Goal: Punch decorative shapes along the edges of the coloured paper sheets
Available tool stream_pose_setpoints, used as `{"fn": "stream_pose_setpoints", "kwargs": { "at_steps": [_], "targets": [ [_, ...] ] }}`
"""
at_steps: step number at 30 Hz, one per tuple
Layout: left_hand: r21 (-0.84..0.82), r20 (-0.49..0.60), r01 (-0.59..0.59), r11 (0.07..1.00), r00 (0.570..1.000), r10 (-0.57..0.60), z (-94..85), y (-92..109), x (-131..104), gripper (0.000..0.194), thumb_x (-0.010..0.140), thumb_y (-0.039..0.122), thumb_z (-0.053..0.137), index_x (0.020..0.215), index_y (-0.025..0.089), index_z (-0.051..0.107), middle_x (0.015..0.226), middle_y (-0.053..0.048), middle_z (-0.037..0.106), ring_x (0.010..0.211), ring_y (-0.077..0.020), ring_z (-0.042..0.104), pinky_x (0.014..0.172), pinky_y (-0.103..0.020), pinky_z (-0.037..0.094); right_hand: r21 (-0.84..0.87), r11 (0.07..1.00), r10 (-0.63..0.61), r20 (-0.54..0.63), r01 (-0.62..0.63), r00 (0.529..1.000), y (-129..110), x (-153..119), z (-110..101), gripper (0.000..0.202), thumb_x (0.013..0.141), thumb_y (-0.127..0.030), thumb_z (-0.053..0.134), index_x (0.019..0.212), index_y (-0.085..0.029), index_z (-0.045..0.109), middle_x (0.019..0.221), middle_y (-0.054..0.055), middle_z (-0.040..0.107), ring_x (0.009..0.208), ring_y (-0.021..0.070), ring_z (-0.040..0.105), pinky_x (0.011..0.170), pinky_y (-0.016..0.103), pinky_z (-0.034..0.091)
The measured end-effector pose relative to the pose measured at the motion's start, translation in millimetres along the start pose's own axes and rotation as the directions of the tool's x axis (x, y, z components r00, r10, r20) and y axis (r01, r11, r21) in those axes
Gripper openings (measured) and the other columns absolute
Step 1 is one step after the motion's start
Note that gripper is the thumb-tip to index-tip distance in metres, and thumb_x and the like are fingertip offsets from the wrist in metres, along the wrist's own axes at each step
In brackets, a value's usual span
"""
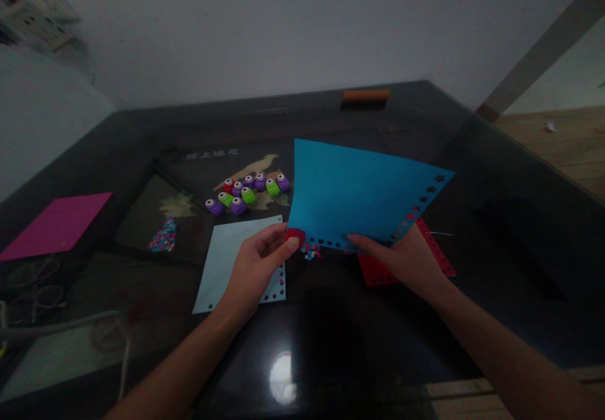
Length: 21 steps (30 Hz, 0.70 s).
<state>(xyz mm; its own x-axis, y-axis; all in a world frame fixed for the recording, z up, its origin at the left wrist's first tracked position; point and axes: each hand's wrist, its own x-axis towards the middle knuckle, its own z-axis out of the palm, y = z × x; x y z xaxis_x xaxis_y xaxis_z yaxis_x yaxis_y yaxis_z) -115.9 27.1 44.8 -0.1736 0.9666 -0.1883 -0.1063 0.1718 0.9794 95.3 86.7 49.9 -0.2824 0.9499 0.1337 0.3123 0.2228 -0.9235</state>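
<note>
My left hand (258, 257) is closed on a small red punch (295, 237) at the lower left corner of a blue sheet (352, 190). The sheet is raised above the table and has punched shapes along its lower and right edges. My right hand (409, 255) grips its lower edge, thumb on top and the other fingers hidden behind. Under my left hand lies a pale blue sheet (224, 259) with punched holes. A red sheet (378, 272) with holes is partly covered by my right hand. Small colored cutouts (311, 251) lie near the red punch.
Several purple, green and red punches (248, 194) stand at the middle left. Left of them are a confetti pile (164, 236) and a magenta sheet (59, 224). An orange-brown roll (365, 95) lies near the back edge of the dark table (189, 120).
</note>
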Motion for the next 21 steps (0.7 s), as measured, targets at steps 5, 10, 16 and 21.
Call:
{"fn": "stream_pose_setpoints", "kwargs": {
  "at_steps": [5, 10, 16, 21],
  "targets": [
    [0.0, -0.01, -0.002, 1.0, 1.0, 0.002, -0.9, -0.1, -0.3, 0.03, 0.07, 0.034, 0.073, 0.094, 0.017, 0.068, 0.096, -0.006, 0.074, 0.092, -0.0216, 0.067, 0.088, -0.034, 0.051, -0.011, 1.0, -0.02, -0.006, 0.02, 1.0, -2.9, -0.3, -0.1, 0.02, 0.071, -0.027, 0.07, 0.089, -0.019, 0.067, 0.091, 0.007, 0.073, 0.081, 0.0232, 0.07, 0.075, 0.036, 0.057],
    [0.01, -0.005, -0.024, 1.0, 1.0, 0.024, -1.1, 0.0, -0.7, 0.029, 0.071, 0.034, 0.072, 0.095, 0.018, 0.069, 0.096, -0.005, 0.074, 0.091, -0.0205, 0.068, 0.087, -0.033, 0.051, -0.059, 0.998, -0.033, -0.02, 0.032, 0.999, -4.6, 0.1, -0.3, 0.022, 0.07, -0.027, 0.07, 0.091, -0.019, 0.068, 0.092, 0.007, 0.073, 0.081, 0.0238, 0.069, 0.076, 0.037, 0.057],
    [0.007, 0.0, -0.052, 0.999, 0.999, 0.052, -1.0, -0.8, -0.8, 0.031, 0.072, 0.034, 0.072, 0.096, 0.016, 0.068, 0.097, -0.006, 0.073, 0.092, -0.0211, 0.068, 0.087, -0.033, 0.051, -0.07, 0.994, -0.088, -0.036, 0.086, 0.995, -1.7, -0.1, 0.4, 0.027, 0.071, -0.027, 0.069, 0.096, -0.019, 0.067, 0.098, 0.007, 0.072, 0.089, 0.0253, 0.068, 0.083, 0.039, 0.054],
    [-0.015, 0.013, -0.066, 0.998, 0.998, 0.066, -1.7, -2.8, -1.1, 0.027, 0.074, 0.033, 0.071, 0.096, 0.018, 0.069, 0.096, -0.004, 0.074, 0.092, -0.0198, 0.067, 0.086, -0.03, 0.051, -0.083, 0.99, -0.117, -0.046, 0.113, 0.992, -0.4, -0.6, 0.7, 0.031, 0.071, -0.026, 0.07, 0.101, -0.019, 0.066, 0.098, 0.008, 0.072, 0.09, 0.0261, 0.068, 0.082, 0.039, 0.055]
  ]
}}
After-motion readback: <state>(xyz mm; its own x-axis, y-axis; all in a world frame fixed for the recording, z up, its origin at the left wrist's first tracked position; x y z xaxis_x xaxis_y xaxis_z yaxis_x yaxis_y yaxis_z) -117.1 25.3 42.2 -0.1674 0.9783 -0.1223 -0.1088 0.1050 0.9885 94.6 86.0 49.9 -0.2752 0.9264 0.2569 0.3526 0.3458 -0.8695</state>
